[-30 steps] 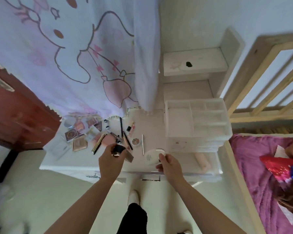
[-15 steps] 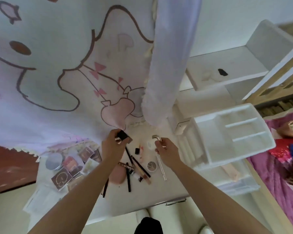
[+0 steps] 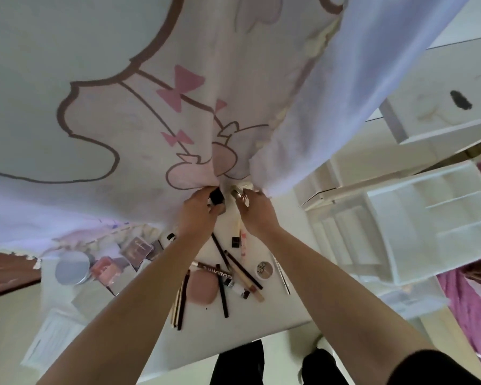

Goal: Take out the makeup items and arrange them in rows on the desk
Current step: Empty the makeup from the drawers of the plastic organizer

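Note:
My left hand (image 3: 199, 211) grips a small black makeup item (image 3: 216, 196) at the far edge of the white desk (image 3: 286, 309), right under the hanging cartoon curtain (image 3: 122, 107). Close beside it, my right hand (image 3: 254, 211) holds a small shiny round item (image 3: 237, 194). Below my hands lie several pencils (image 3: 222, 294), a pink puff (image 3: 202, 287), a small round pot (image 3: 264, 270), a thin pink tube (image 3: 243, 241) and a thin metal tool (image 3: 282, 275). Palettes (image 3: 138, 249) and a round silver tin (image 3: 72, 267) lie at the left.
A white compartment organizer (image 3: 417, 218) with drawers stands on the desk's right side. A white shelf (image 3: 439, 107) hangs on the wall beyond. A bed with purple bedding (image 3: 478, 315) is at the right. The curtain covers the desk's back edge.
Both hands have moved from the desk's front edge to its far edge beneath the curtain, each carrying its item. My head has leaned in closer over the desk.

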